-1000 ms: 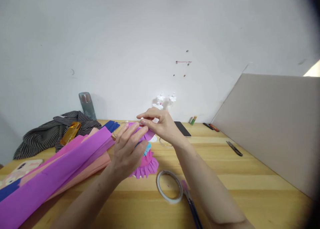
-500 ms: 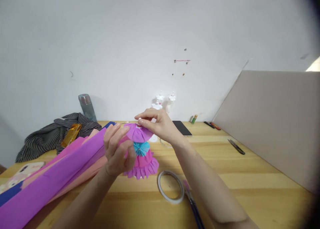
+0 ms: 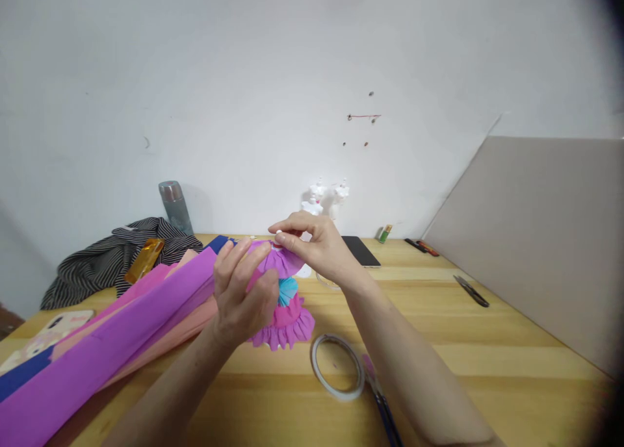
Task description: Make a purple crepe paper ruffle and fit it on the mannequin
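A small layered dress of crinkled paper [image 3: 284, 333], purple, pink and blue, stands upright over the table between my hands. My left hand [image 3: 246, 291] curls around its left side, fingers closed on the upper purple ruffle [image 3: 283, 262]. Part of the blue pleated fan [image 3: 287, 291] is covered by those fingers. At the top, my right hand [image 3: 309, 242] pinches a small white tip [image 3: 279, 232] between thumb and index finger. The dress's left side is mostly hidden.
Long purple paper [image 3: 121, 330] and other coloured sheets lie at left, near a striped cloth [image 3: 92, 262]. A tape roll [image 3: 316, 369] and scissors [image 3: 385, 414] lie in front. Behind are a black phone-like slab [image 3: 359, 251], white figures [image 3: 312, 206] and a flask [image 3: 175, 206]. Snips [image 3: 472, 291] lie right.
My left fingers have come in closer on the purple ruffle and now cover more of the blue fan. My right hand keeps its pinch at the top. The view has shifted slightly left.
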`<state>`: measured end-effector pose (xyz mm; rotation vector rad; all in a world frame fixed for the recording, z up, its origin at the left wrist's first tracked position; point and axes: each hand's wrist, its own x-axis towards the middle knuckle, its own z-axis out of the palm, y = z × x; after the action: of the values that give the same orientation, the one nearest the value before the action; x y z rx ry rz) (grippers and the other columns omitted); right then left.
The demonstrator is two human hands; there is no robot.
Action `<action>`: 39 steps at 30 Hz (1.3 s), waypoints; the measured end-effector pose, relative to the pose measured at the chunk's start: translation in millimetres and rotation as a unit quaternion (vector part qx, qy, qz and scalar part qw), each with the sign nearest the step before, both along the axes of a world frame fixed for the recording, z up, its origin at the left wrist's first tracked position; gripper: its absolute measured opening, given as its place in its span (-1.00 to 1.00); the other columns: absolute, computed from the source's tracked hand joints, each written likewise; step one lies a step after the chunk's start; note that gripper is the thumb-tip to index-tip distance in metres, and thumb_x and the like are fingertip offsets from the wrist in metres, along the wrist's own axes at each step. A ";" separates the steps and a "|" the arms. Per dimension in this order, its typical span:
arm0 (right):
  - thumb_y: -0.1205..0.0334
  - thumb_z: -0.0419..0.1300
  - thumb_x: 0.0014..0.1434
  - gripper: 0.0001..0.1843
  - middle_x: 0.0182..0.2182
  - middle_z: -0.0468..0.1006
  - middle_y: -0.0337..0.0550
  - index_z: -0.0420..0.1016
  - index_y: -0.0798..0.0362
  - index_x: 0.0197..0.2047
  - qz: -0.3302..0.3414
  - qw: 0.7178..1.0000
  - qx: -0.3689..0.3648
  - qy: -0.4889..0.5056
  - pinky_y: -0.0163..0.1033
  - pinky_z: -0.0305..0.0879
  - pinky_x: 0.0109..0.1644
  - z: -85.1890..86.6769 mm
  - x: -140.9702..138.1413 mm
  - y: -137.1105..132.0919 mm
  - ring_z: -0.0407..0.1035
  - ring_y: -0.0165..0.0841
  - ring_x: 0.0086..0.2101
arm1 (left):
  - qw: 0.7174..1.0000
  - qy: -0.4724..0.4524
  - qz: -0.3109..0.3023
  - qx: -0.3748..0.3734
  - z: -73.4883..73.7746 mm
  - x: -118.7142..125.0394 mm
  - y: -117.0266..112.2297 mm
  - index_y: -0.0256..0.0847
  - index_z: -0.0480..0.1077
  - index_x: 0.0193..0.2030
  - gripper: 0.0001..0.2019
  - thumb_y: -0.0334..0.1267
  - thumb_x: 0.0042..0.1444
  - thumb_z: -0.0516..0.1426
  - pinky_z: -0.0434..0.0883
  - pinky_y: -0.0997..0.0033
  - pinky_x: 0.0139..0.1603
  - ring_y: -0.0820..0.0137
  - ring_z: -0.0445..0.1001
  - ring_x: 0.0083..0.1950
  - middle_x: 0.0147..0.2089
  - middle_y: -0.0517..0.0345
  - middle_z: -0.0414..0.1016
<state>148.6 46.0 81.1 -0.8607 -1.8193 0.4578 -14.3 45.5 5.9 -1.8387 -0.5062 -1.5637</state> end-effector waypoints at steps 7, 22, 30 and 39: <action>0.34 0.22 0.12 -0.85 -0.42 0.63 -0.20 0.65 0.01 -0.32 -0.003 1.000 -0.003 0.001 -0.19 0.30 -0.21 0.6 -1.3 0.7 0.43 -0.33 -0.30 | 1.000 -0.003 -0.019 -0.016 1.1 0.5 -1.4 -0.16 0.37 -0.27 -0.77 -0.55 -0.04 0.19 0.39 -0.06 0.18 0.12 0.38 0.20 -0.02 -0.06 0.52; 0.31 0.23 0.11 -0.86 -0.44 0.62 -0.18 0.65 0.06 -0.32 0.023 0.999 -0.032 0.017 -0.24 0.33 -0.27 0.8 1.4 2.6 0.45 -0.37 -0.36 | 0.969 -0.159 -0.097 -0.161 13.0 -9.3 -1.0 -0.17 0.23 -0.53 -0.72 -0.44 0.20 0.00 0.22 0.25 -0.31 0.39 0.29 -0.46 -0.56 0.22 0.28; 0.20 0.18 0.17 -0.78 -0.36 0.62 -0.14 0.66 0.03 -0.21 0.072 0.995 -0.066 0.028 -0.22 0.35 -0.28 -0.9 12.3 6.7 0.49 -0.35 -0.31 | 0.939 -0.181 -0.093 -0.279 22.6 -14.6 1.5 -0.18 0.27 -0.53 -0.71 -0.40 0.24 0.00 0.21 0.31 -0.31 0.37 0.30 -0.37 -0.49 0.19 0.33; 0.20 0.20 0.18 -0.80 -0.21 0.57 -0.12 0.66 -0.06 -0.20 0.080 0.996 -0.019 0.040 -0.20 0.32 -0.22 -7.2 19.0 8.3 0.43 -0.34 -0.22 | 0.929 -0.192 -0.091 -0.303 27.6 -23.6 3.9 -0.20 0.35 -0.50 -0.76 -0.37 0.20 0.04 0.27 0.33 -0.26 0.37 0.36 -0.33 -0.46 0.18 0.41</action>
<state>167.7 54.2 73.8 -0.7155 -1.8172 0.6224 -37.9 49.5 33.5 -2.0598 -1.1315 -2.0758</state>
